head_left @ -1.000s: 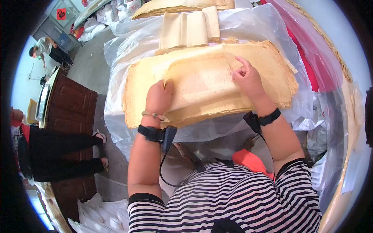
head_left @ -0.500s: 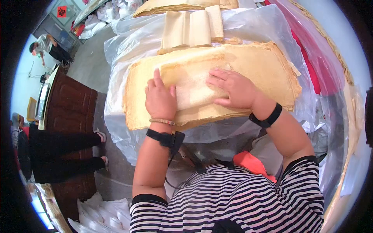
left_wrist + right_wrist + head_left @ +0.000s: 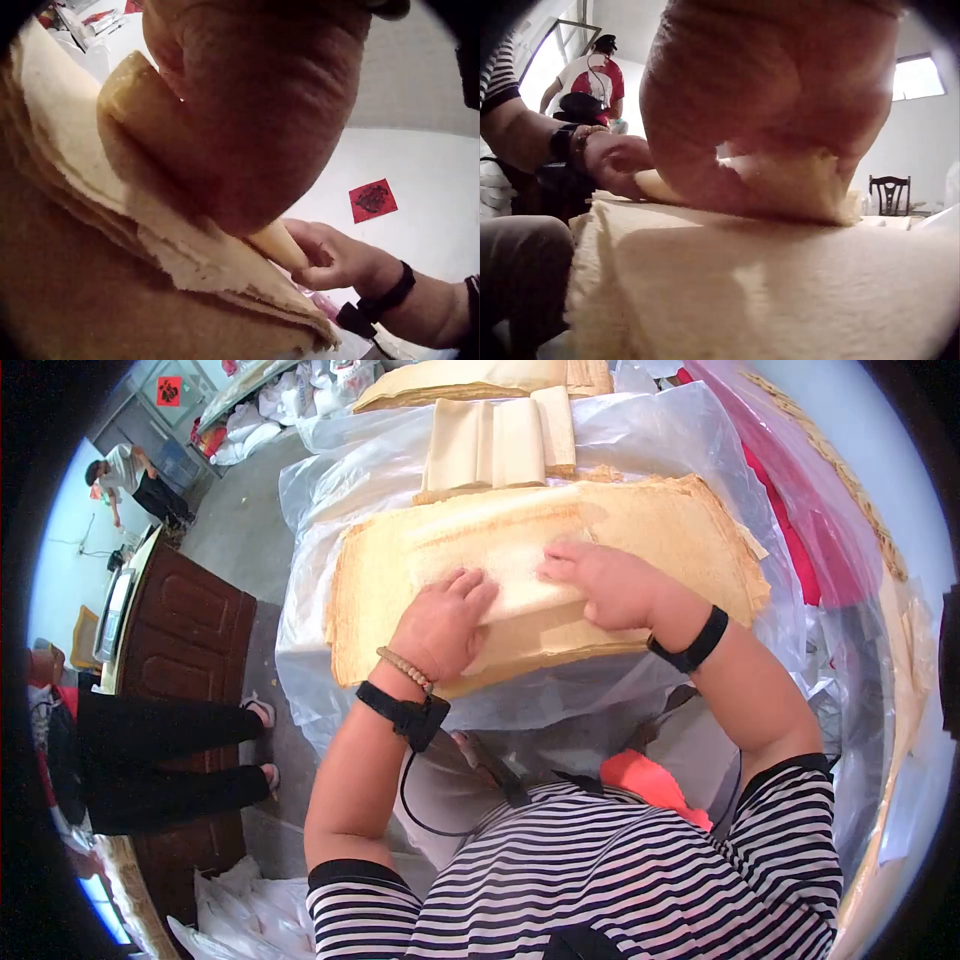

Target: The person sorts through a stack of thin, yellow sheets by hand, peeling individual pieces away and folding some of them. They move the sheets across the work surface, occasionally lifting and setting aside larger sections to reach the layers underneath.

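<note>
A wide stack of yellowish, rough-edged sheets [image 3: 690, 550] lies across the plastic-covered table. On its middle rests a paler folded sheet [image 3: 522, 588]. The left hand [image 3: 445, 622] grips the left part of its near fold, fingers on top and thumb at the near side. Farther right, the right hand [image 3: 615, 588] pinches the same fold with bent fingers and thumb. In the left wrist view the rounded fold [image 3: 131, 94] stands above the layered edges, partly hidden by the left palm. The right wrist view shows the fold [image 3: 806, 184] under the right hand.
Folded pieces [image 3: 500, 445] lie beyond the stack, with another stack [image 3: 470, 378] behind them. Clear plastic [image 3: 330, 470] covers the table. A brown cabinet [image 3: 185, 625] and a person's dark-trousered legs [image 3: 170, 755] stand left; another person [image 3: 140, 480] is farther back.
The left hand, lying flatter with fingers extended half a second ago, has moved right and curled at the fold. The right hand's spread fingers have drawn together. The near fold sits slightly farther from the body.
</note>
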Demonstrator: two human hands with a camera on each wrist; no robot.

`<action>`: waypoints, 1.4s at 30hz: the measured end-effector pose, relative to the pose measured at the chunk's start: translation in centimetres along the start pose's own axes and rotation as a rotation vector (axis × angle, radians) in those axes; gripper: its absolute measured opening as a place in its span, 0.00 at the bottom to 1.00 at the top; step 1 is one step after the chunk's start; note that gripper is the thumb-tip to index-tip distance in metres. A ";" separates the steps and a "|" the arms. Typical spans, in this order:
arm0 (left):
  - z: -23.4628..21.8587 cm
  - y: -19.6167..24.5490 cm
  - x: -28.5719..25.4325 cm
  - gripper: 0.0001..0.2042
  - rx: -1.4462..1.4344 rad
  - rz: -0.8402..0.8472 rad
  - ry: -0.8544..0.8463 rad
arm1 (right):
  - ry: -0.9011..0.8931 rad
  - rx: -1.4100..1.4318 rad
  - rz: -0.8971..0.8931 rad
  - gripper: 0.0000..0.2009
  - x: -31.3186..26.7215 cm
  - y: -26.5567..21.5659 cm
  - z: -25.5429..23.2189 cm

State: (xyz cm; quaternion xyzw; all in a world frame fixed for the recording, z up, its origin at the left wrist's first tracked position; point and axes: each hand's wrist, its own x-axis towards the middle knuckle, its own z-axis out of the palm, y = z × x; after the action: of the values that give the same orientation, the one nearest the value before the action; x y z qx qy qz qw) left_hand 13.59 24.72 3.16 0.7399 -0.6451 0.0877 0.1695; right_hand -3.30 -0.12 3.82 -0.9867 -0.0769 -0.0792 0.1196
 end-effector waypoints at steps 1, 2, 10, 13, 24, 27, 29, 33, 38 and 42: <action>0.0 -0.5 -0.2 0.20 -0.058 -0.006 0.010 | 0.019 0.045 -0.001 0.30 -0.4 0.6 -0.2; -0.6 -0.9 -0.6 0.18 -0.175 -0.076 -0.013 | 0.051 0.084 0.021 0.26 -0.8 1.3 -0.5; 0.9 -4.7 -2.1 0.13 -0.753 -0.689 0.274 | 0.345 0.774 0.581 0.14 0.1 4.2 0.8; 1.4 -5.0 0.0 0.14 -0.491 -0.695 0.438 | 0.343 0.545 0.647 0.17 2.0 4.0 0.1; 1.2 -3.7 3.7 0.12 0.473 -0.441 0.245 | 0.423 -0.267 0.366 0.20 6.1 1.9 1.1; 1.7 -4.6 4.2 0.13 0.446 -0.144 0.325 | 0.277 -0.229 0.122 0.25 5.0 0.6 2.9; 3.1 -6.2 4.2 0.15 0.138 -0.240 0.060 | 0.151 -0.151 0.123 0.26 4.9 0.7 3.1; -0.3 -5.7 5.5 0.14 -0.009 -0.345 -0.192 | 0.181 0.070 0.179 0.26 4.3 0.7 1.4; -1.2 -8.0 10.6 0.17 -0.476 -0.383 -0.126 | 0.483 0.331 0.292 0.25 -2.4 -1.2 -4.8; 0.6 -14.0 21.0 0.20 -0.424 -0.476 0.069 | 0.660 0.538 0.528 0.22 -7.9 -1.3 -4.0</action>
State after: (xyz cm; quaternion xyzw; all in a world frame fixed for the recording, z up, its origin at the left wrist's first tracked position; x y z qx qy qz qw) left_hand 30.48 6.60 7.97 0.8150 -0.4516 -0.0658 0.3571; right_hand -11.81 -0.86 6.54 -0.8290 0.1999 -0.3314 0.4037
